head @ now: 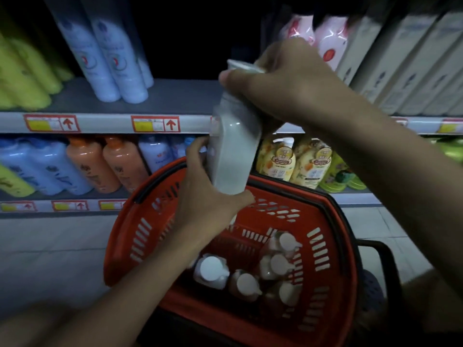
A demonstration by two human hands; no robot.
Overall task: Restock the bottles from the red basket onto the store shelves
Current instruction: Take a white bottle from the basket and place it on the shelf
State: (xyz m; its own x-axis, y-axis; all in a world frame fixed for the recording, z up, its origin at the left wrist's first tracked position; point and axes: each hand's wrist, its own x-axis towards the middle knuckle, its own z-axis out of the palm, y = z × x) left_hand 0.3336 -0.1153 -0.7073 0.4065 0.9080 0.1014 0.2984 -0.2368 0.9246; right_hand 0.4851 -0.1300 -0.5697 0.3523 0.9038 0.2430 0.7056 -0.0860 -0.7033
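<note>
- The white bottle [234, 151] is in the air above the red basket [333, 246], in front of the upper shelf [160, 96] edge, tilted with its cap end toward the shelf.
- My right hand [283, 81] grips the cap end from above, fingers curled round the neck. My left hand [208, 196] cups the base, thumb under the bottom edge, fingers wrapped up the near side.
- Handling judgement: the body looks like smooth, glossy, stiff plastic. I expect it to be slippery under a light pinch and moderately heavy if full. It should not be fragile, but the cap is the weaker point.
- Recommended hold: I carry the weight at the base and lower body, and use the neck only for steering. Lifting by the cap alone risks it twisting loose or slipping.
- The basket below holds more bottles [213, 270], standing cap-up and crowded at the near right.
- The gap on the upper shelf lies between the pale blue bottles [112, 53] at left and the pink pouches [330, 41] at right; it is dark, so I cannot tell its depth.
- The lower shelf [110, 194] carries blue and orange bottles and yellow pump bottles [280, 161].
</note>
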